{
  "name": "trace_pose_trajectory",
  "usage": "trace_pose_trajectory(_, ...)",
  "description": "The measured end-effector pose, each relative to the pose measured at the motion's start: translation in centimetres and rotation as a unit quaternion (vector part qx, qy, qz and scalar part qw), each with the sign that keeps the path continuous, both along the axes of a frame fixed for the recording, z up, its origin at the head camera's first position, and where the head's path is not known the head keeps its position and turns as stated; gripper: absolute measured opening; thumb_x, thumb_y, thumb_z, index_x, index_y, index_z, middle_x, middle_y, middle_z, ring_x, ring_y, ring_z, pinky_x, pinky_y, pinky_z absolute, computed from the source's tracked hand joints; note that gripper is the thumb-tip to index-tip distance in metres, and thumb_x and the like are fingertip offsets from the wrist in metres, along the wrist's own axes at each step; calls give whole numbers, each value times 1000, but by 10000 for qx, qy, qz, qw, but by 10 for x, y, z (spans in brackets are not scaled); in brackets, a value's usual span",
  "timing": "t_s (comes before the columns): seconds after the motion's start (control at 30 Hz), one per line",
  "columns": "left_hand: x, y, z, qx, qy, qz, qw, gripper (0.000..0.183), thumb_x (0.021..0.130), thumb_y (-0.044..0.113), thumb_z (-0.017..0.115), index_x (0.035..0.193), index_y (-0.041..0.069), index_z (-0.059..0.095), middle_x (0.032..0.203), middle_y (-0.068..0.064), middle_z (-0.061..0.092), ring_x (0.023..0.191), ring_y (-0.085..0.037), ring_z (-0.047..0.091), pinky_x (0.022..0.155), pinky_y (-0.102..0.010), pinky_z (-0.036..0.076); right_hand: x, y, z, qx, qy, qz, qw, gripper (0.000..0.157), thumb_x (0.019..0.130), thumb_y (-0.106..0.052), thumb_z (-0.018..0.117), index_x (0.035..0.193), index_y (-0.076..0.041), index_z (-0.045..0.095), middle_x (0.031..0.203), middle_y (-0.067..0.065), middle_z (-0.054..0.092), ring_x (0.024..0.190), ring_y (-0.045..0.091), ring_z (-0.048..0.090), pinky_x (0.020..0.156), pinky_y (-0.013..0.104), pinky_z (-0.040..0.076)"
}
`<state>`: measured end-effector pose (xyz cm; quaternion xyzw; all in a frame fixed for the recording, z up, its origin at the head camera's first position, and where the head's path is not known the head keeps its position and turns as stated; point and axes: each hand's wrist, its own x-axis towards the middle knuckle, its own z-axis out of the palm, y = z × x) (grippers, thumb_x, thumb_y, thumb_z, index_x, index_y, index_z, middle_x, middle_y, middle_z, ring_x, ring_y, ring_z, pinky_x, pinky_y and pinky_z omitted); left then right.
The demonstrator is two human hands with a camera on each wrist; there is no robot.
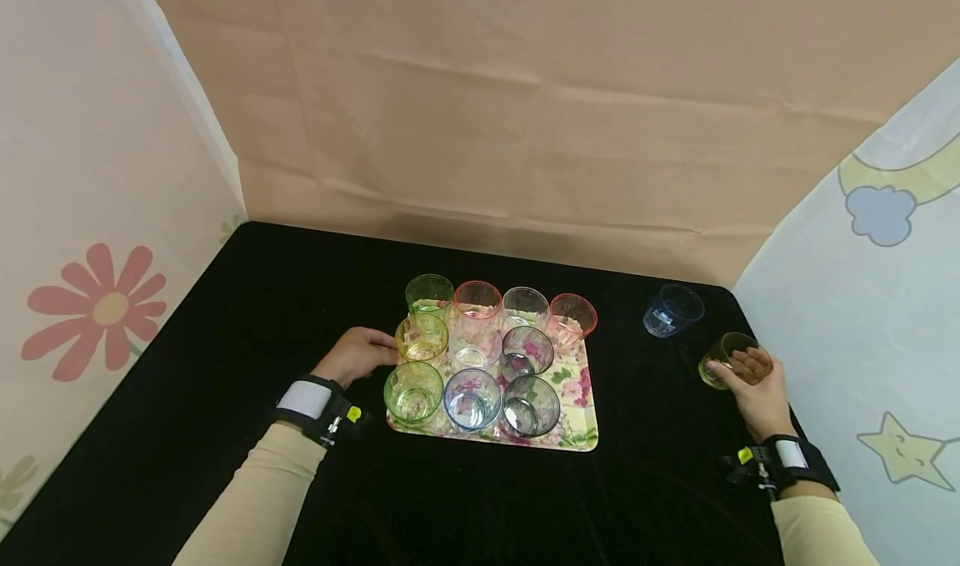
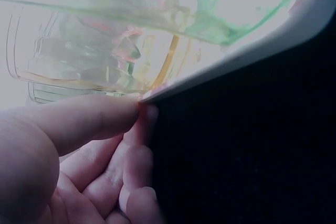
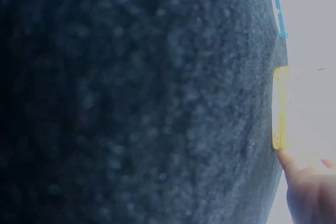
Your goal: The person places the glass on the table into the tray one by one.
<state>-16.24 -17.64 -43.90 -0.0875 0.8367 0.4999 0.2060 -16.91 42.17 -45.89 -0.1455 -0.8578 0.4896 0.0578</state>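
My left hand (image 1: 359,354) pinches the left edge of a floral tray (image 1: 577,416). In the left wrist view, the thumb lies on the tray's rim (image 2: 210,75) and a fingertip is beneath it. Beside that hand stand a yellow glass (image 1: 422,338) and a green glass (image 1: 414,395), both on the tray. Far to the right, my right hand (image 1: 761,395) holds another yellowish glass (image 1: 722,364) round its side. The right wrist view shows this glass (image 3: 280,108) and the fingers at its edge. Close by stands a blue-tinted glass (image 1: 672,312).
More glasses stand in rows on the tray, among them a blue one (image 1: 472,401), a grey one (image 1: 531,408) and a red-rimmed one (image 1: 573,320). The black table (image 1: 480,508) meets a brown paper wall (image 1: 525,132) behind and a patterned sheet (image 1: 885,333) at right.
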Motion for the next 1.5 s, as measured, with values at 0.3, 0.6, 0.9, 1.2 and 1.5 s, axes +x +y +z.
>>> trace_pose_trajectory(0.3,1,0,1,-15,-4,-20,10000,33,94,16,71,121,-3,68,122,-19,64,110,-32,58,84,-43,49,-2,-5,2,120,-198,-219,9995,82,97,-34,69,152,-10,14,143,13,36,130,23,41,108,17,38)
trace_pose_trajectory(0.6,0,-1,0,25,8,-26,10000,33,95,16,71,121,-3,68,122,-20,64,109,-32,58,82,-41,49,-3,-13,7,351,31,-302,9989,80,96,-33,71,150,-6,19,139,9,42,118,11,47,92,7,41)
trace_pose_trajectory(0.9,-3,-3,-6,-11,-95,-41,9999,33,95,18,70,122,-1,68,126,-20,62,114,-34,58,88,-46,50,2,-34,26,579,411,-143,9974,75,96,-30,72,148,-2,23,138,11,45,110,2,48,86,4,39)
trace_pose_trajectory(1.2,-2,-1,-6,-21,-43,-52,10000,33,96,16,69,123,-2,67,121,-19,66,114,-36,59,91,-51,50,15,-63,39,329,875,212,9954,67,96,-18,72,146,-6,29,131,-7,49,113,-1,49,90,5,40)
trace_pose_trajectory(1.5,-2,-1,-5,-32,12,-62,10000,32,95,16,70,122,-2,68,121,-19,66,113,-34,59,88,-47,51,22,-103,47,-78,1166,983,9883,65,95,-9,72,144,-6,30,134,-2,50,120,2,49,96,8,41)
